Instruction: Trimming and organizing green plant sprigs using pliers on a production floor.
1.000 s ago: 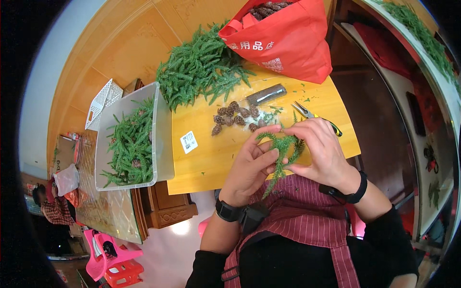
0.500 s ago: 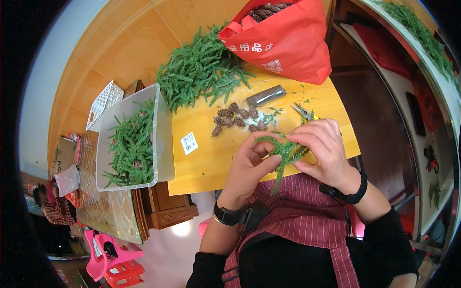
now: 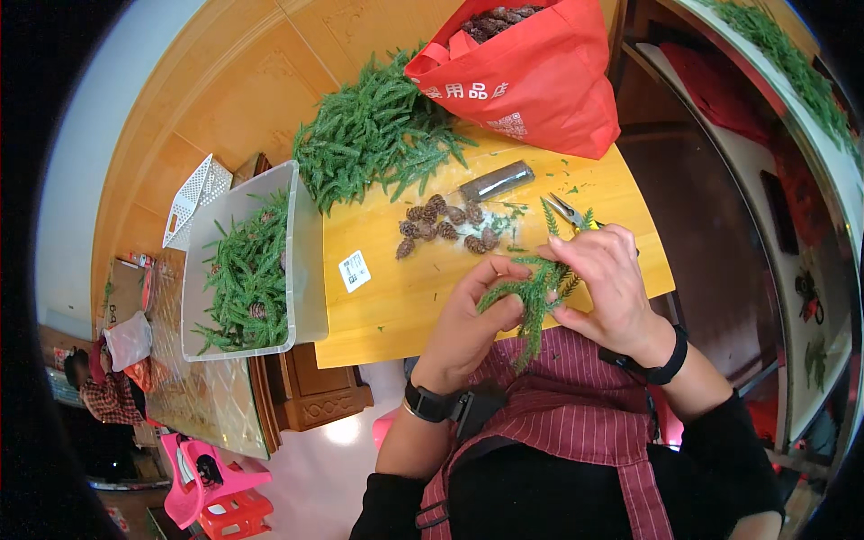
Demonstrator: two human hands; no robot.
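Now the green sprig (image 3: 533, 308) fans its upper tips wider than a moment ago, held over the near edge of the yellow table (image 3: 378, 319). The left hand (image 3: 461, 324) and right hand (image 3: 614, 292) both pinch it between thumb and fingers, while the pine cones (image 3: 446, 231) lie just where they were.

Bare surface is running along the near edge of the desk (image 3: 387, 331), from the left corner to the left hand (image 3: 463, 319). The bin (image 3: 310, 288) is bounding the left edge. Branches (image 3: 369, 135) are occupying the far left corner, the red bag (image 3: 553, 81) the far right. Pine cones (image 3: 447, 231) are obstructing the middle, pliers (image 3: 567, 211) the right side.
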